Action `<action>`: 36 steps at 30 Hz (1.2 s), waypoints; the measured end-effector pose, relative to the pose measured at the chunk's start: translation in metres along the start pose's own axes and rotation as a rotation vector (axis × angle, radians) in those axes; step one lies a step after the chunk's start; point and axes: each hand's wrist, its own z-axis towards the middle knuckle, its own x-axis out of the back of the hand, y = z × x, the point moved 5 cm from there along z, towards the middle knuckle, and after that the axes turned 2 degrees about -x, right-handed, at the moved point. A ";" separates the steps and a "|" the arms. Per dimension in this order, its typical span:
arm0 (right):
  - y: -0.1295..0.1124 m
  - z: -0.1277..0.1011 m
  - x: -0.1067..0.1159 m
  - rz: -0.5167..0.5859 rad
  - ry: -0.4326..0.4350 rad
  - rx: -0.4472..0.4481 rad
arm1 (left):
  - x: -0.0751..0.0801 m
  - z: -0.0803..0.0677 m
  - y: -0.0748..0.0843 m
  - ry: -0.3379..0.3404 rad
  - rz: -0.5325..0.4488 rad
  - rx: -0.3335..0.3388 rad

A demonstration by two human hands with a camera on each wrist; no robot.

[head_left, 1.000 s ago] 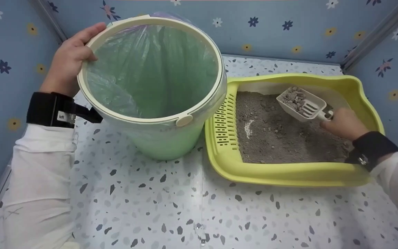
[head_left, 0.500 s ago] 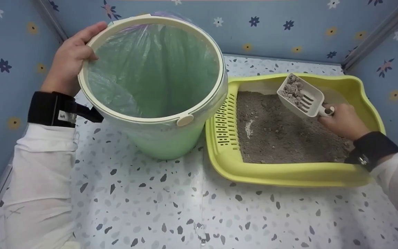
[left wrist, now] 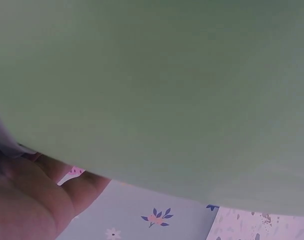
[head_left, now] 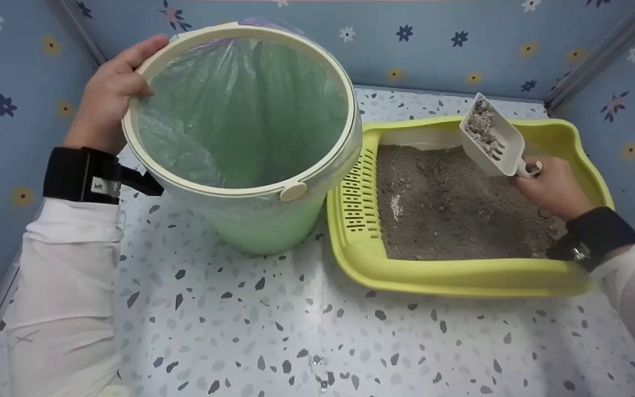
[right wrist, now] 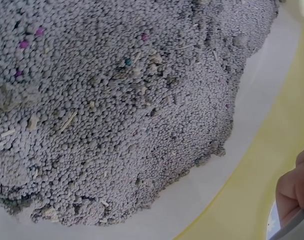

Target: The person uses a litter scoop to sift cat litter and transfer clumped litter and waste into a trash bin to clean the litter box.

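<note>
My left hand [head_left: 109,98] grips the cream rim of a green trash bin [head_left: 270,229] that leans to the left and is lined with a clear plastic bag [head_left: 185,149]. In the left wrist view the bin's wall [left wrist: 162,95] fills most of the picture, with my fingers below it. On the right, my right hand [head_left: 553,184] holds a white litter scoop [head_left: 509,138] by its handle, raised over the yellow litter box [head_left: 461,275]. Grey clumps [head_left: 482,124] lie in the scoop's front end. Grey-brown litter [head_left: 439,215] covers the box floor.
The speckled white floor [head_left: 229,331] runs under both bin and box. Blue flowered walls [head_left: 433,49] enclose the back and both sides. The box's slotted left panel [head_left: 355,204] stands close beside the bin.
The scoop has risen from over the litter toward the box's back edge and tilted more, its tip pointing up. My left hand and the bin have stayed in place.
</note>
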 end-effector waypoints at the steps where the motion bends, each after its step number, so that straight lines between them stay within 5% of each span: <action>1: 0.000 0.000 0.001 0.011 0.001 -0.005 | 0.000 0.000 0.000 -0.001 -0.003 -0.001; 17: 0.000 0.003 0.005 0.192 0.002 -0.135 | 0.000 -0.001 0.001 0.008 0.039 -0.011; 21: -0.004 0.004 0.005 0.183 0.000 -0.106 | 0.000 -0.001 0.000 -0.005 0.027 -0.016; 36: -0.017 0.003 0.012 -0.215 0.148 0.222 | -0.001 -0.001 -0.001 -0.006 -0.024 -0.019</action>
